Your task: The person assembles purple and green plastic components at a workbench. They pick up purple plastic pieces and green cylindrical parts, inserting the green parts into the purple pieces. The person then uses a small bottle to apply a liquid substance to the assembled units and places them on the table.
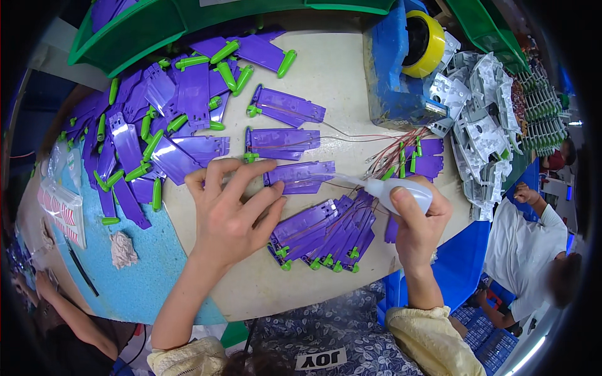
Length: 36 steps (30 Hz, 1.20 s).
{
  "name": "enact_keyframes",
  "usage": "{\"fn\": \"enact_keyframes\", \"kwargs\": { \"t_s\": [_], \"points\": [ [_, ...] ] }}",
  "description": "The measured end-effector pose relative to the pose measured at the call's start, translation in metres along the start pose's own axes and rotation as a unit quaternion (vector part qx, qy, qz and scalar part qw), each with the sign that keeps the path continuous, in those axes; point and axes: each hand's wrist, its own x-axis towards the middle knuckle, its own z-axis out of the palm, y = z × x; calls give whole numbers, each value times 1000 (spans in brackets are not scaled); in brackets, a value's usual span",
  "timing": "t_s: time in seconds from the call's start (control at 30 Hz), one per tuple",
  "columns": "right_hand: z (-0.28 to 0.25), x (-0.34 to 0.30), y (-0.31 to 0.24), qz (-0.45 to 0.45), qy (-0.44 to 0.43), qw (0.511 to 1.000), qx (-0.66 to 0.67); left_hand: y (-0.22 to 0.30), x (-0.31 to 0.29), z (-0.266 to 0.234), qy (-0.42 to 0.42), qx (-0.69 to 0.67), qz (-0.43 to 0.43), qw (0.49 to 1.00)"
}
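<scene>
My left hand (pixel 235 210) has its bent fingertips pressed around the left end of a flat purple plastic wing (pixel 304 175), pinning it to the table. In my right hand (pixel 420 229) is a white squeeze bottle (pixel 411 194), tilted left. Its thin nozzle reaches to the right end of this wing; whether any liquid comes out is too small to see. Above lie two similar purple wings (pixel 285 144) with green tips and thin wires. Nearer to me a fanned stack of wired wings (pixel 326 232) lies between my hands.
A large heap of purple wings (pixel 194 88) with green tips fills the left side. Yellow tape sits in a blue dispenser (pixel 385 75), beside piled grey plastic parts (pixel 483 119). Green bins (pixel 138 37) stand behind. A crumpled tissue (pixel 123 249) lies on the blue mat. A person in white (pixel 523 244) works at right.
</scene>
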Motion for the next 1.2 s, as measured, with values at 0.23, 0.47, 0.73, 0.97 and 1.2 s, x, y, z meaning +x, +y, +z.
{"fn": "enact_keyframes", "kwargs": {
  "t_s": [0.23, 0.47, 0.73, 0.97, 1.2],
  "points": [
    [23, 3, 8, -130, -26, 974, -186, -4, 4, 2, -23, -74, -47, 996],
    [13, -8, -3, -84, -31, 982, -164, -4, 2, 4, -13, -98, -67, 993],
    [-8, -12, -6, 25, 16, 997, -74, 8, -16, -19, -71, -101, 53, 991],
    [23, -17, -2, -97, -56, 984, -137, -1, -18, -9, -15, -134, -86, 987],
    [29, -18, -2, -106, -42, 979, -171, -3, -21, -8, -9, -165, -104, 981]
  ]
}}
